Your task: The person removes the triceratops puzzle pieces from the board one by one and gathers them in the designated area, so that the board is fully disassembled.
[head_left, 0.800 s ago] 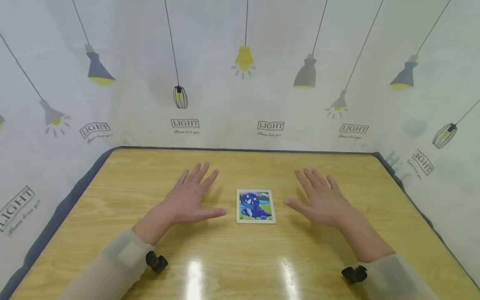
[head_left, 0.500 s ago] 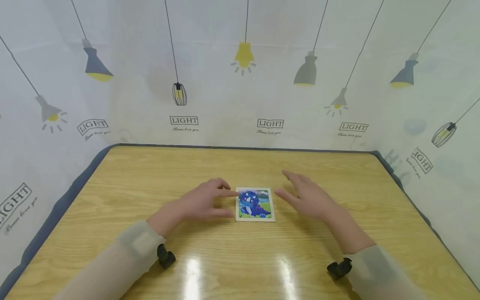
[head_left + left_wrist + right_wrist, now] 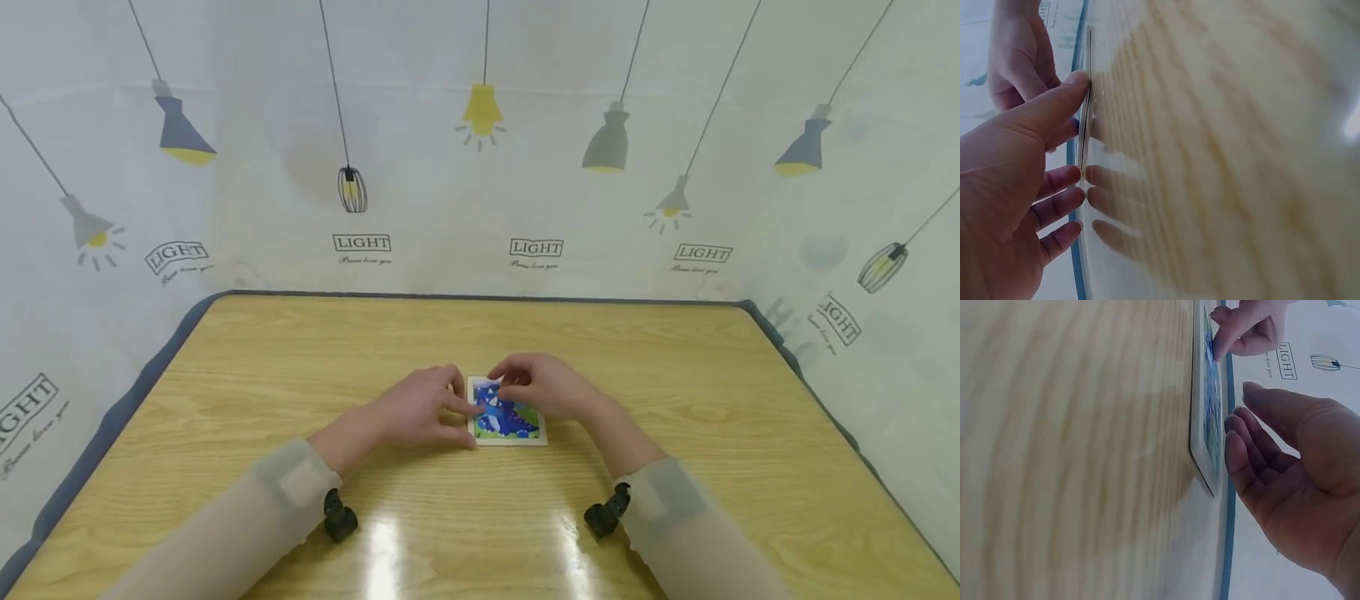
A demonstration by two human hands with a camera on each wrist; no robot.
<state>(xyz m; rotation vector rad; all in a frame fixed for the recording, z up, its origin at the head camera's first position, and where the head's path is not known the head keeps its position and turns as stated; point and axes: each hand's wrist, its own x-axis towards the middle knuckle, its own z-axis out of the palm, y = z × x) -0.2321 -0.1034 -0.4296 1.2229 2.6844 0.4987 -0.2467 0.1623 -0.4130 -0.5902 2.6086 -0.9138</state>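
Observation:
A flat square picture board [image 3: 512, 423] with a white border and a blue horned dinosaur lies at the middle of the table. My left hand [image 3: 426, 408] rests at its left side, index fingertip on the picture and thumb by the near left corner. In the left wrist view the thumb [image 3: 1063, 94] meets the board's thin edge, the other fingers reaching down beside it. Over the board's upper right part hovers my right hand [image 3: 551, 387], which hides that corner. The right wrist view shows its thumb and bent fingers apart, nothing between them, beside the board [image 3: 1199, 419].
The wooden table [image 3: 300, 517] has a dark blue edging [image 3: 420, 296]. Behind it and at the sides hangs a pale sheet [image 3: 420, 108] printed with lamps. Both sleeves carry black wrist cameras [image 3: 340, 517].
Both hands were spread on either side of the board. The left has come right to its left edge; the right has swung left over the picture, its fingers bending. The board stays in place.

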